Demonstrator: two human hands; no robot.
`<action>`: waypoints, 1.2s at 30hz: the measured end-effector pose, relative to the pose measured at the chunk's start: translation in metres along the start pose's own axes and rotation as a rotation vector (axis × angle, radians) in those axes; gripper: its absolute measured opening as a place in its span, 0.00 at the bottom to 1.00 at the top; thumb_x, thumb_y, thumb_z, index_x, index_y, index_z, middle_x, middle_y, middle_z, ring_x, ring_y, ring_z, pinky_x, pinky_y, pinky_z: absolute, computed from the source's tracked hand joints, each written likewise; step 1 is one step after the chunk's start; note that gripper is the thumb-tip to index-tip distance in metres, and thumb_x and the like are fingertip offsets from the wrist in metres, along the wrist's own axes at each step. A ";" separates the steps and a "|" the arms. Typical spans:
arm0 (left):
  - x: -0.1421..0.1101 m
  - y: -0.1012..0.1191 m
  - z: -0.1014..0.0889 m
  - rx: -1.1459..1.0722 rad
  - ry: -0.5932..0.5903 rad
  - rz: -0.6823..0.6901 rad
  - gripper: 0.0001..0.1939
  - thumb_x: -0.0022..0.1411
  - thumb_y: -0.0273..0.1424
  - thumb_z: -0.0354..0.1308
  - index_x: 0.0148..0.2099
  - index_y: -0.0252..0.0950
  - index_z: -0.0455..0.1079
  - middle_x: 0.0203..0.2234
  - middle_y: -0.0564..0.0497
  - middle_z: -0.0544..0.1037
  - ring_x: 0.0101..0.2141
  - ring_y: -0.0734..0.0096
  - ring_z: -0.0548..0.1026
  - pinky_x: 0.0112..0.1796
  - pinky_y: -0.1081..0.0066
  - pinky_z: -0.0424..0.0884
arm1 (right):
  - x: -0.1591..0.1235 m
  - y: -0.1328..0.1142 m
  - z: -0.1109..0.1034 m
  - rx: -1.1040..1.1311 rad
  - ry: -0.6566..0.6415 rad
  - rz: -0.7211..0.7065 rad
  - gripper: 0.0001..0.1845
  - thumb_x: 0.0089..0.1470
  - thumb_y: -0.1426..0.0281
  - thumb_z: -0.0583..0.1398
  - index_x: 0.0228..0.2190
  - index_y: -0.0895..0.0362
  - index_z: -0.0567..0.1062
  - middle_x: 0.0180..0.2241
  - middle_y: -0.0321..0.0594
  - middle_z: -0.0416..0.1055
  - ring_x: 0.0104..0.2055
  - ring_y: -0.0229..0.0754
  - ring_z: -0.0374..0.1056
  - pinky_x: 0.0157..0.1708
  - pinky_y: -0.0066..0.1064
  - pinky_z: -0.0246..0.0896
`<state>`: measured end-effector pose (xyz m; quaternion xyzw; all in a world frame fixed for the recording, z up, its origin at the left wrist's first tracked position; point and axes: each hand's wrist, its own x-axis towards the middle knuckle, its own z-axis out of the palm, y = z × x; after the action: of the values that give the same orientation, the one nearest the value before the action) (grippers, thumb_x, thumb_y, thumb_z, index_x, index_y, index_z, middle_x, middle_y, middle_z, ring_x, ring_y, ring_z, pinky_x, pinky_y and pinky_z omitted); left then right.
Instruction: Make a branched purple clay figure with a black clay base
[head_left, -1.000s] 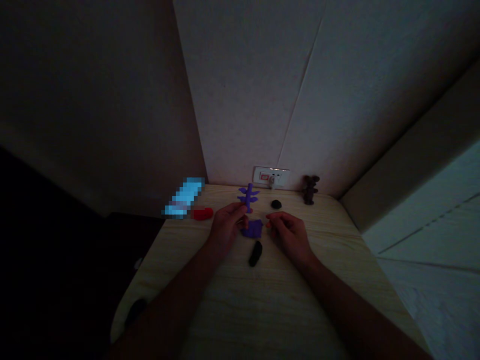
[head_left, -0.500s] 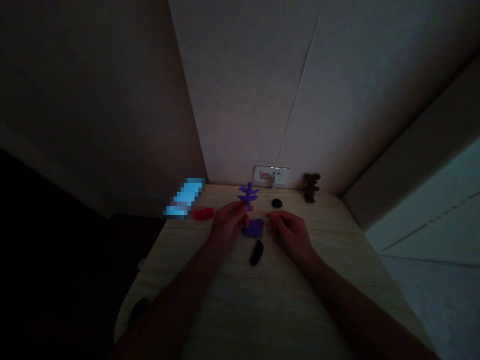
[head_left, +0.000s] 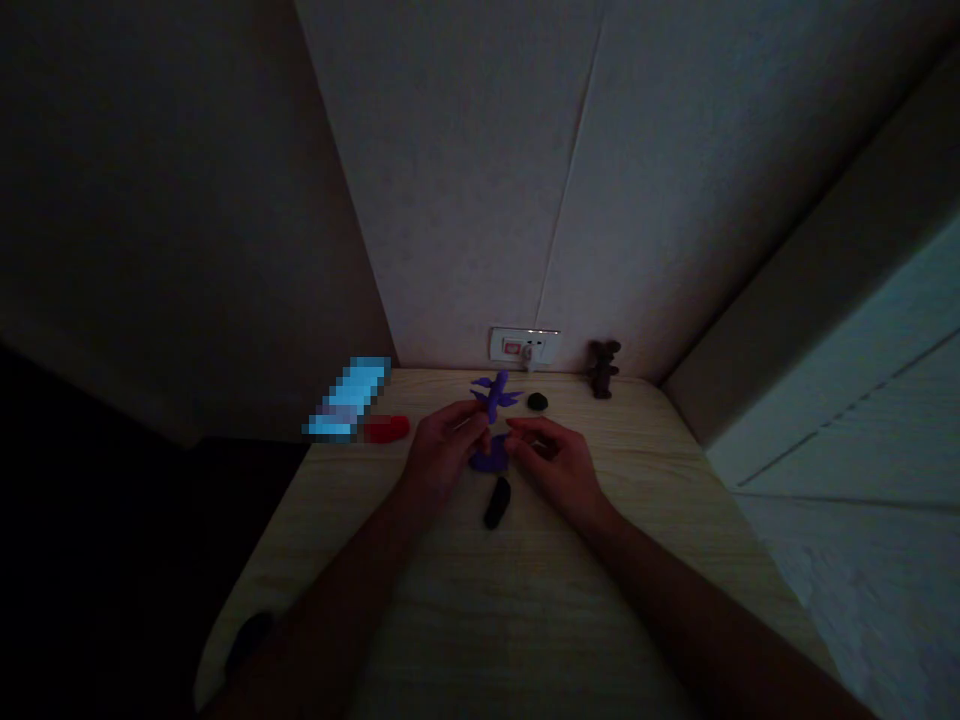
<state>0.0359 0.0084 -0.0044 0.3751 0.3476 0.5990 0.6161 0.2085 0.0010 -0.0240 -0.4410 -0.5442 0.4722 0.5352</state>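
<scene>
A purple clay figure (head_left: 495, 397), a stick-like body with thin pointed pieces at its sides, is pinched by its lower end in my left hand (head_left: 444, 447). Close to its right is my right hand (head_left: 559, 462), thumb and forefinger apart, with nothing visible between them. Below the fingertips a flat purple clay piece (head_left: 489, 460) lies on the table, partly covered by my hands. Nearer to me rests an elongated black clay lump (head_left: 497, 503). Behind my right hand sits a small round black lump (head_left: 538, 401).
On the wooden table (head_left: 480, 610) a red lump (head_left: 388, 430) lies left, beside a blurred bright screen (head_left: 350, 400). A dark brown bear-like figure (head_left: 603, 368) stands against the wall, right of a socket (head_left: 523, 346). A dark object (head_left: 251, 638) is by my left forearm.
The view has shifted slightly, so the scene sits further left. The purple figure has tilted in my left hand. My right hand has come closer to it, its thumb and forefinger spreading.
</scene>
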 end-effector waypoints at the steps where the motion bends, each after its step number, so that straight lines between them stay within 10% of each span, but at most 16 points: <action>1: -0.001 0.000 0.002 0.029 -0.016 0.008 0.17 0.50 0.38 0.77 0.40 0.33 0.82 0.25 0.52 0.80 0.25 0.74 0.75 0.30 0.72 0.71 | -0.001 -0.002 0.002 0.035 -0.011 -0.001 0.17 0.47 0.60 0.75 0.40 0.50 0.87 0.36 0.41 0.83 0.34 0.43 0.76 0.36 0.35 0.71; 17: -0.001 0.005 0.011 0.180 -0.056 -0.085 0.24 0.49 0.41 0.78 0.43 0.35 0.75 0.29 0.47 0.85 0.27 0.68 0.81 0.32 0.70 0.76 | 0.006 -0.013 0.005 0.364 0.031 0.123 0.15 0.39 0.59 0.78 0.29 0.52 0.87 0.27 0.36 0.80 0.25 0.37 0.67 0.28 0.31 0.63; 26: 0.035 0.001 0.020 0.565 0.047 0.160 0.06 0.56 0.34 0.70 0.31 0.37 0.80 0.27 0.48 0.81 0.28 0.67 0.76 0.31 0.70 0.70 | 0.045 -0.006 -0.043 0.314 0.421 0.098 0.22 0.32 0.57 0.79 0.28 0.56 0.83 0.33 0.42 0.81 0.29 0.38 0.69 0.27 0.29 0.64; 36: 0.085 -0.026 0.044 0.826 -0.100 0.242 0.06 0.50 0.27 0.74 0.34 0.38 0.83 0.30 0.46 0.84 0.31 0.61 0.78 0.42 0.62 0.75 | 0.053 0.010 -0.054 0.269 0.429 0.075 0.22 0.35 0.56 0.77 0.26 0.56 0.79 0.29 0.38 0.78 0.26 0.35 0.65 0.25 0.30 0.60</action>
<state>0.0906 0.0917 -0.0039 0.6567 0.4815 0.4586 0.3557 0.2604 0.0574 -0.0256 -0.4756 -0.3340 0.4555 0.6743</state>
